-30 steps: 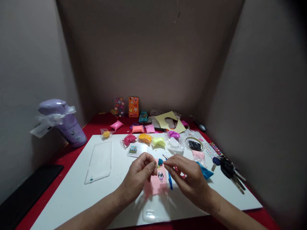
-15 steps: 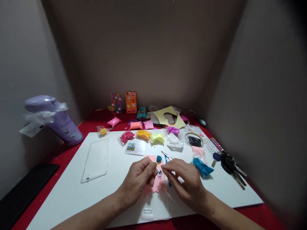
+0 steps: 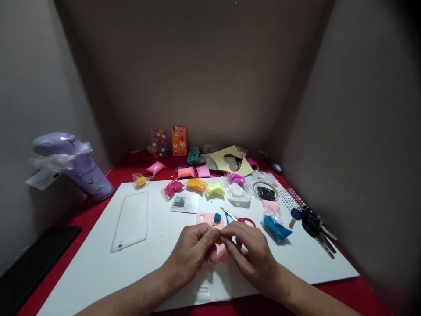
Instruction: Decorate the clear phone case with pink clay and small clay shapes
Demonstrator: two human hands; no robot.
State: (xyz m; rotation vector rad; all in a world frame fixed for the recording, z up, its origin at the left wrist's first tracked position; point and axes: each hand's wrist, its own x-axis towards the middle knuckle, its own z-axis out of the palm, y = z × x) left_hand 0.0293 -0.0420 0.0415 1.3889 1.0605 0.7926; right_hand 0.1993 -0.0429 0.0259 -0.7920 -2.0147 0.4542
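My left hand [image 3: 190,245] is closed in a pinch, and its thumb and index tips meet those of my right hand [image 3: 253,250], which is pinched too. Whatever lies between the fingertips is too small to make out. Beneath both hands is a phone case covered in pink clay [image 3: 204,217], largely hidden by my fingers. A dark teal clay piece [image 3: 217,217] sits near its top, with small yellow-green clay bits [image 3: 213,224] just above my left fingertips. Red-handled scissors [image 3: 245,220] lie open beyond my right hand, beside a blue strip [image 3: 227,218].
Clay packets, including orange [image 3: 196,184], yellow [image 3: 215,189] and blue [image 3: 278,229], line the white board [image 3: 82,267]. A clear phone case [image 3: 131,221] lies left, a picture card [image 3: 184,203] centre, keys [image 3: 315,228] right. A purple bottle [image 3: 87,175] stands far left.
My hands have come together, fingertips now touching over the pink case and covering its black-and-white decoration. My right hand shifted left, uncovering the red scissor handles.
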